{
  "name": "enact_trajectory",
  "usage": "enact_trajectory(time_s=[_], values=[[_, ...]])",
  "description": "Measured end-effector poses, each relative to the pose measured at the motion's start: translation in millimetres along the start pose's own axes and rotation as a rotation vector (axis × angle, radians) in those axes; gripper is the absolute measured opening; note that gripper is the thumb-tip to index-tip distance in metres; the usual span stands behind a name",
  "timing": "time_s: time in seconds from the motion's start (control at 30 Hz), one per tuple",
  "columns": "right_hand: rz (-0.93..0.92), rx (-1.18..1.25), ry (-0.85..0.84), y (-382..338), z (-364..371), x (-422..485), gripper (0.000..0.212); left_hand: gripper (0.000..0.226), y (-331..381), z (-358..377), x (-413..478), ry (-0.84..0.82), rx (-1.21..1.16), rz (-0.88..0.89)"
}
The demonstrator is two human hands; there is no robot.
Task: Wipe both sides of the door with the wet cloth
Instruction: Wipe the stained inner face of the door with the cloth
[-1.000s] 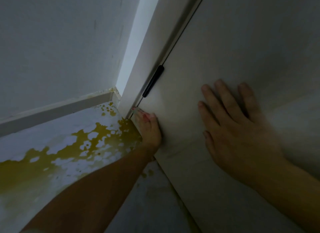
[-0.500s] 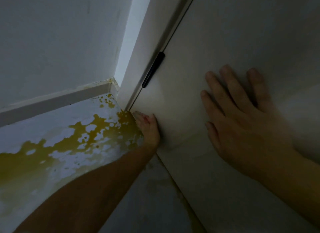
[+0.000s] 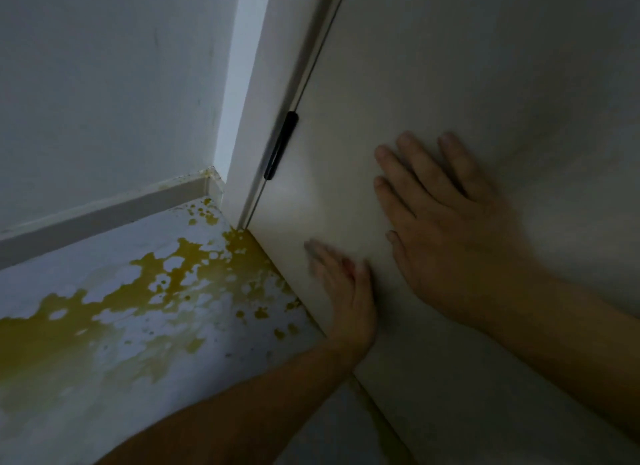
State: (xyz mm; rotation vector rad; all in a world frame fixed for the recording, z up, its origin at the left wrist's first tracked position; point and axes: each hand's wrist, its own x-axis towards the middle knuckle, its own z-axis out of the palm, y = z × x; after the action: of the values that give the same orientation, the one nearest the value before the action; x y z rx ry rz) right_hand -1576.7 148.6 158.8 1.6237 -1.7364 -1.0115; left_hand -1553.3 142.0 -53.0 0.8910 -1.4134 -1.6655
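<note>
Your left hand (image 3: 346, 291) has slid away from the hinge-side corner and now lies further along the bottom of the door (image 3: 485, 66), blurred with motion, while your right hand (image 3: 450, 229) sits where it was, flat on the panel with its fingers spread, below and to the right of the black hinge (image 3: 281, 146). You look to be midway through wiping the lowest strip of this face; the other side, I judge, is not yet begun. Only a reddish scrap (image 3: 349, 270) shows by the thumb, probably the wet cloth, the rest hidden under the palm. The left fingers lie long against the door, but I cannot tell whether they pinch the cloth or merely press it. Next, carry the stroke on along the bottom edge, keeping the cloth off the yellow-stained floor (image 3: 138, 257) just beside it, then work upward
</note>
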Motion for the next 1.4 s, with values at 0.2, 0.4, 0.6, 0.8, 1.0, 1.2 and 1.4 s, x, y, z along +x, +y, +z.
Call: enact_trajectory(time_s=[0.2,0.4,0.6,0.8,1.0,1.2,1.4], values=[[0.05,0.042,0.03,14,-6,-52,0.064,0.088,-19,-11,-25,-0.245,0.269,0.072],[0.089,0.126,0.133,18,4,-88,0.062,0.092,0,7,-42,-0.299,0.354,0.244],[0.169,0.208,0.22,26,11,-118,0.058,0.085,32,10,-15,-0.158,0.354,0.424],[0.183,0.151,0.26,47,4,-131,0.054,0.084,45,20,-50,-0.349,0.432,0.532],[0.365,0.12,0.35,70,-14,-126,0.057,0.087,135,9,33,-0.058,0.417,0.644],[0.39,0.11,0.376,85,-21,-157,0.055,0.082,126,24,-38,-0.321,0.627,0.94],[0.401,0.103,0.4,110,-31,-174,0.054,0.075,251,23,41,-0.134,0.473,1.081]])
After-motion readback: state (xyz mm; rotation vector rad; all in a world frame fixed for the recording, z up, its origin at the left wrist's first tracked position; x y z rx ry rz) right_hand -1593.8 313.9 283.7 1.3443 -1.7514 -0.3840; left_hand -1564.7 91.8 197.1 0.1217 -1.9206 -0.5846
